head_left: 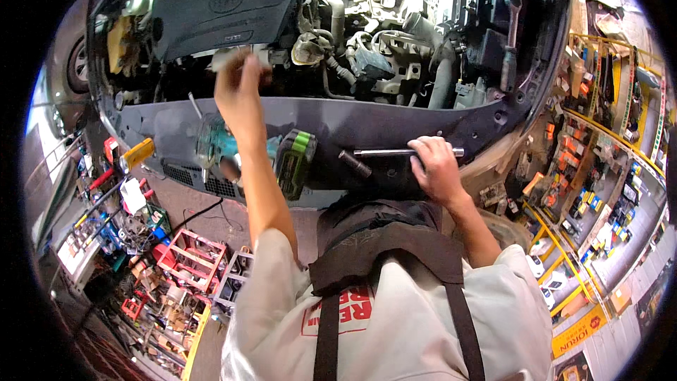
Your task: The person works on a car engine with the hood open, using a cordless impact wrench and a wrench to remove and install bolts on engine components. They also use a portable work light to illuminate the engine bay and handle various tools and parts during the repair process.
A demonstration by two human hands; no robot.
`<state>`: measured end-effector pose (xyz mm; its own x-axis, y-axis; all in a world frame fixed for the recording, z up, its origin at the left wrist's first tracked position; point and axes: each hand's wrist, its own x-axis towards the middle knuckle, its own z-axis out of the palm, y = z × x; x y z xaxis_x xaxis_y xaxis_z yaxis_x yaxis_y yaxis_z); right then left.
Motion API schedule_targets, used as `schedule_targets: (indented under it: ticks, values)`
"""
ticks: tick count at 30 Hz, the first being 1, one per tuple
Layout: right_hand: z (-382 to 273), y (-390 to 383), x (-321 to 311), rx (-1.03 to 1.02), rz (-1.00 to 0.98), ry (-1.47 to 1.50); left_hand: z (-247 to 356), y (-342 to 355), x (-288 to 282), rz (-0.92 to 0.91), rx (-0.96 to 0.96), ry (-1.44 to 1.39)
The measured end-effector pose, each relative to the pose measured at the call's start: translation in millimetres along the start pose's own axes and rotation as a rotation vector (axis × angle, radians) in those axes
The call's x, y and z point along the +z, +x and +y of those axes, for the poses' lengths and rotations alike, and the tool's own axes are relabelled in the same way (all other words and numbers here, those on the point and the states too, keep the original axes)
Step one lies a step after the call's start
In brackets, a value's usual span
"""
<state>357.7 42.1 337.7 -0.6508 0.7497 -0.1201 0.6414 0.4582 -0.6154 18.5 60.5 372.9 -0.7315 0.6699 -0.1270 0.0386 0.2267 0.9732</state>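
Note:
My left hand point(241, 88) is raised over the front edge of the engine bay, just below the black engine cover point(218, 10). Motion smears its fingers, so what they hold, if anything, cannot be made out. My right hand point(438, 169) is closed over a long chrome extension bar point(384, 152) lying on the dark front panel point(331, 116). A dark socket point(355, 164) lies at the bar's left end. Partly behind my left forearm rests a teal cordless impact wrench point(224, 144), its black and green battery point(295, 159) toward the middle.
A large wrench point(510, 39) lies at the right of the bay, near hoses and metal engine parts point(384, 63). A yellow tool point(136, 155) stands out at the left. Red racks point(194, 261) and parts fill the lower left; yellow shelves point(564, 254) with boxes stand right.

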Motion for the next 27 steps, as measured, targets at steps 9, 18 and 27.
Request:
schedule_targets:
  ticks: [9,18,27]
  values:
    - [11,-14,38,-0.122,0.152,-0.257,-3,-188,-107,0.223,-0.037,0.173]
    - [2,-62,23,-0.007,0.337,-0.354,-45,-244,-104,0.190,-0.028,0.181]
    - [23,-142,45,0.174,0.421,-0.199,-86,-160,-175,0.433,0.307,0.681]
